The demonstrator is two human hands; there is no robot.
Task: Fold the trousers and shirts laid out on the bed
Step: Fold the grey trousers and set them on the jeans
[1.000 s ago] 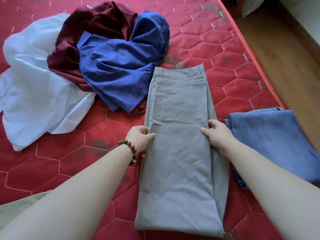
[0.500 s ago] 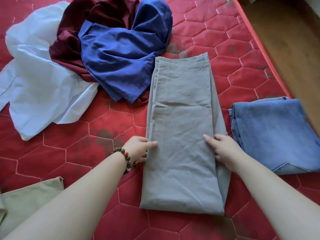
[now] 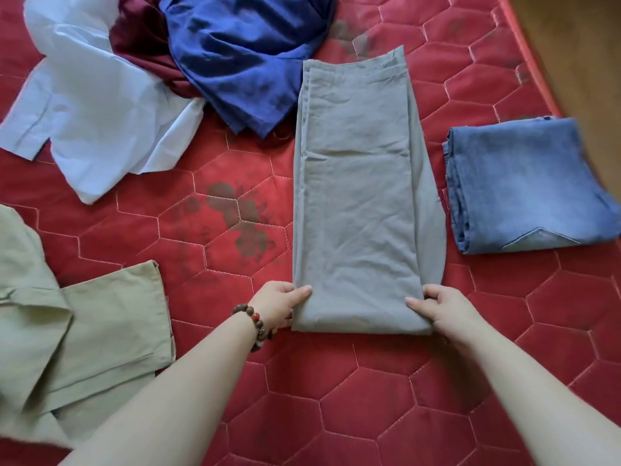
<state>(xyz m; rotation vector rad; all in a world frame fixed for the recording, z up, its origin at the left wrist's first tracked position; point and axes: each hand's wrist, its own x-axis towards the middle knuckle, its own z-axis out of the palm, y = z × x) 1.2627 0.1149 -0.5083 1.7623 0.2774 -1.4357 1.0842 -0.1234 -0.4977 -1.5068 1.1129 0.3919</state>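
Note:
Grey trousers [image 3: 356,183] lie folded lengthwise in a long strip on the red quilted bed [image 3: 353,381], waistband at the far end. My left hand [image 3: 280,306], with a bead bracelet on the wrist, grips the near left corner of the strip. On the near right corner, my right hand [image 3: 437,306] pinches the fold, thumb on top. Folded blue jeans [image 3: 524,183] lie to the right. A blue shirt [image 3: 242,55], a maroon garment [image 3: 141,45] and a pale blue shirt [image 3: 100,119] are heaped at the far left.
Khaki trousers [image 3: 77,334] lie unfolded at the near left. The bed's right edge [image 3: 527,52] borders a wooden floor [image 3: 578,55]. Dark stains [image 3: 235,216] mark the quilt left of the grey trousers.
Both hands slid back along the grey trousers from mid-length to the near end and took hold of its corners. The view shifted, bringing the khaki trousers into sight.

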